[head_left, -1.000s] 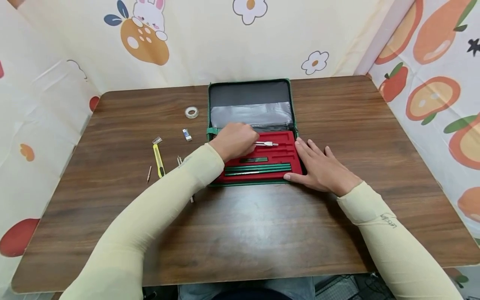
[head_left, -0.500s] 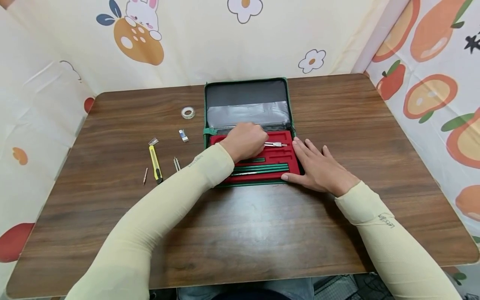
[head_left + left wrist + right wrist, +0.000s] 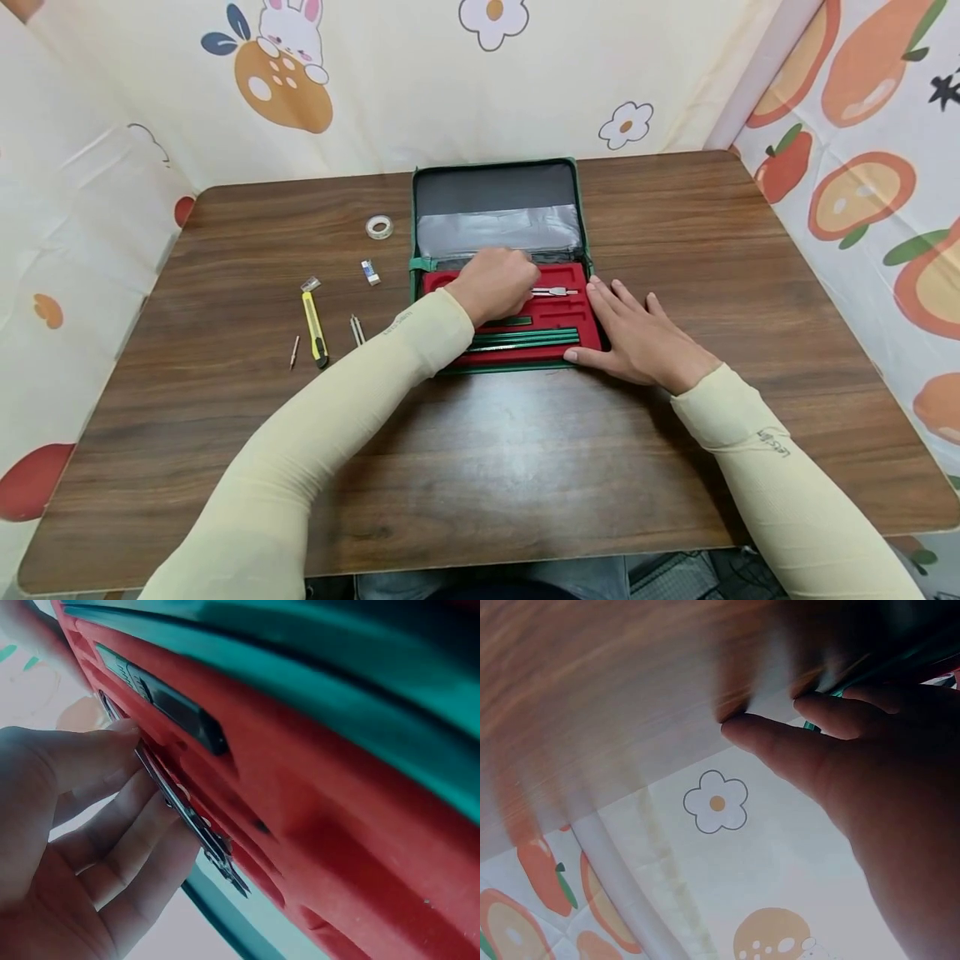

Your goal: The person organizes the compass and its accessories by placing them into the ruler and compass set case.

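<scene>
A green zip case [image 3: 495, 185] lies open on the table, its red moulded tray [image 3: 561, 275] towards me. Over that tray, my left hand [image 3: 497, 285] pinches a silver drawing compass [image 3: 196, 823] between thumb and fingers. In the head view the compass's end pokes out to the right of the knuckles, along a slot. Green pencils [image 3: 525, 338] and a small green-and-black lead box [image 3: 174, 709] sit in the tray nearer to me. My right hand [image 3: 647, 346] lies spread at the case's right edge, thumb on its front corner, fingers straight on the table.
Left of the case lie a tape roll [image 3: 379, 227], an eraser [image 3: 371, 272], a yellow utility knife [image 3: 313, 328], a small clear piece [image 3: 311, 284], a thin short stick [image 3: 294, 352] and a two-legged metal tool [image 3: 357, 330], partly behind my left sleeve. Printed cloth walls border the table.
My left hand has slid to the right over the tray with the compass, mostly in the first half second, and now stays nearly still. The right hand keeps its place.
</scene>
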### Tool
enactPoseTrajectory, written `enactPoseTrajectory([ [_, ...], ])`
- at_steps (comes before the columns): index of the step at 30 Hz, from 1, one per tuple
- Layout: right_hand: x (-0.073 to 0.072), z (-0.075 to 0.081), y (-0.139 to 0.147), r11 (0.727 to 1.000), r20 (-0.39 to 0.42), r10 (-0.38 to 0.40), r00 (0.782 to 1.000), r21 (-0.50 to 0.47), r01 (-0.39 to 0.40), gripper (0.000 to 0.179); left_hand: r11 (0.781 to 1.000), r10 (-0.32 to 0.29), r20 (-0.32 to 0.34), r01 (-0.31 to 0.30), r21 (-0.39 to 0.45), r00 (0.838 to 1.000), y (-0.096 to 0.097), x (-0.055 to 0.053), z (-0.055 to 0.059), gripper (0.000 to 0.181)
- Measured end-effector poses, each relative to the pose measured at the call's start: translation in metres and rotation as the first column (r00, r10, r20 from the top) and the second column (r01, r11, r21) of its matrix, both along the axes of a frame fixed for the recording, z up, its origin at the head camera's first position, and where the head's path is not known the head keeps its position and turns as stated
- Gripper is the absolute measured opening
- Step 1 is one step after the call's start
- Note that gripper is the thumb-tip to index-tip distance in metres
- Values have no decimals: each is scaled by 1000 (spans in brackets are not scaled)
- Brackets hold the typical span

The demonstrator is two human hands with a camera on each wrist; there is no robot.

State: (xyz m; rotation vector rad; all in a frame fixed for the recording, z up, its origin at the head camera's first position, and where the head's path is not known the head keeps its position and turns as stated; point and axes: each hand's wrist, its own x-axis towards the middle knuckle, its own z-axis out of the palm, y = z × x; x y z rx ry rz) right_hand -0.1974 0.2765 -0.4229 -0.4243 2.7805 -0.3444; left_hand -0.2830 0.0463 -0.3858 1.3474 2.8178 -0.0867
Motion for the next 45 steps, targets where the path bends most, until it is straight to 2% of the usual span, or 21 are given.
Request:
enactPoseTrajectory([
  [7, 1, -1, 0, 1000, -4, 0, 1000, 2, 0, 116, 997, 8, 100, -15, 78, 995, -2, -4, -4, 12],
  [13, 1, -1, -1, 1000, -14, 1, 1000, 5, -1, 116, 992, 0, 148, -18, 124, 989, -5, -7, -5, 16],
  [18, 1, -1, -1, 1000, -14, 2, 1000, 2, -2, 116, 993, -2, 142, -14, 113, 990, -7, -6, -4, 16],
  [25, 1, -1, -2, 1000, -6, 4, 1000, -2, -4, 117, 998, 36, 106, -41, 50, 994, -16, -6, -1, 17],
  [29, 0, -1, -1, 1000, 2, 2, 1000, -5, -2, 117, 997, 45, 90, -50, 51, 995, -24, -7, 1, 21],
  [38, 1, -1, 1, 1000, 3, 6, 1000, -12, -6, 117, 995, 102, 24, -102, 9, 994, -57, -12, 12, 24],
  [45, 1, 0, 1, 1000, 8, 16, 1000, -11, -16, 117, 990, 143, -6, -143, 19, 990, -88, -15, 16, 23],
])
